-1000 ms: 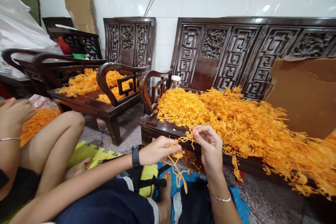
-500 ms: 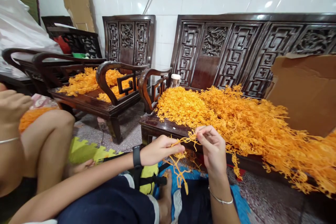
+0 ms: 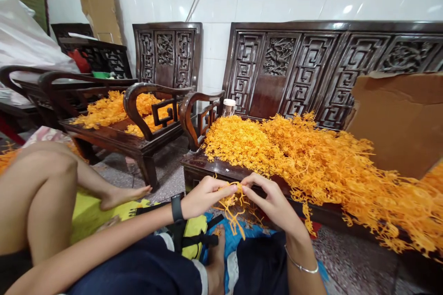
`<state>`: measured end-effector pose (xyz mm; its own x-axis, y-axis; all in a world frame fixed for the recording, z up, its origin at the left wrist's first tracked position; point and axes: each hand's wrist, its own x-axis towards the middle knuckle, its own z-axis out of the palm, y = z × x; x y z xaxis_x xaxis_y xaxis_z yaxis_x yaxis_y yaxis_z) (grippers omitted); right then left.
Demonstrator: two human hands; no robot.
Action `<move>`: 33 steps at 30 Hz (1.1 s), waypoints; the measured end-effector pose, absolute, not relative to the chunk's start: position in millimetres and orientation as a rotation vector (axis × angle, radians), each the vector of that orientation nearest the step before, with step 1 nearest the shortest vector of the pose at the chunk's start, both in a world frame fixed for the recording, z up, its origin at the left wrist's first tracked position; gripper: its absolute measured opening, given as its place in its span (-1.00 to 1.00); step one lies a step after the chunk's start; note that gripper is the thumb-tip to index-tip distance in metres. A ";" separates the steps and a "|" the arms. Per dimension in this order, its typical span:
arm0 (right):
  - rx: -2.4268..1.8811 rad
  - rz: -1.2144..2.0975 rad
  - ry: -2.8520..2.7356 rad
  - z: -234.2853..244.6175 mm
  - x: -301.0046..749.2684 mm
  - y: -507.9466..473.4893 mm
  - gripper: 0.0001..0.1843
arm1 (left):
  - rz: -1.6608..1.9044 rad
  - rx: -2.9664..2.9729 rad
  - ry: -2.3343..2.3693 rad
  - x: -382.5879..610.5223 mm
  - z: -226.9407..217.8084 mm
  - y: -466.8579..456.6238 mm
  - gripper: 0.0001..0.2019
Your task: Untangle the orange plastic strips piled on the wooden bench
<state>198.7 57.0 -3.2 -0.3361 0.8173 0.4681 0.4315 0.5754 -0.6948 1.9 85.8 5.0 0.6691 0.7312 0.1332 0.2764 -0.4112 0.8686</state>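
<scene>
Between my two hands hangs a branched piece of orange plastic [image 3: 235, 221], thin and twig-like, its loose ends dangling over my lap. My left hand [image 3: 209, 197], below a dark wristband, pinches it between thumb and forefinger. Fingertips of my right hand [image 3: 265, 196] meet it from the other side, also closed on the orange plastic. The two hands nearly touch. Just beyond them, a large heap of similar orange pieces [image 3: 297, 156] covers the seat of a dark wooden bench [image 3: 204, 166] and spills over its front edge.
A carved armchair [image 3: 114, 140] on the left bears more orange pieces [image 3: 117, 108]. Another person's bent legs [image 3: 51, 189] are close on my left. Cardboard [image 3: 398, 120] leans on the bench back, and a white-lidded jar [image 3: 229, 107] stands behind the heap. Yellow mat [image 3: 90, 214] lies on the floor.
My right hand has come left and down to meet my left hand, bringing the stretched orange piece together. At left, the other person's raised hand has left view and their legs have shifted.
</scene>
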 end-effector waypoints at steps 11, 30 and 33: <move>-0.878 -0.380 -1.662 -12.7 181.6 52.0 -0.84 | 0.626 2.000 0.708 5.8 8.2 82.6 -0.58; -0.738 -0.050 -1.072 8.9 218.3 117.6 -0.81 | 0.796 1.724 0.873 5.7 -10.5 101.4 -0.54; -0.982 0.061 -1.159 14.9 216.9 182.1 -0.57 | 0.845 1.649 0.908 4.3 -2.7 97.4 -0.62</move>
<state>216.9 182.1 14.9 0.4469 0.5077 0.7366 0.4276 0.6020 -0.6744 4.3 97.4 -2.7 0.4678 0.8788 0.0945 0.1566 -0.1876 0.9697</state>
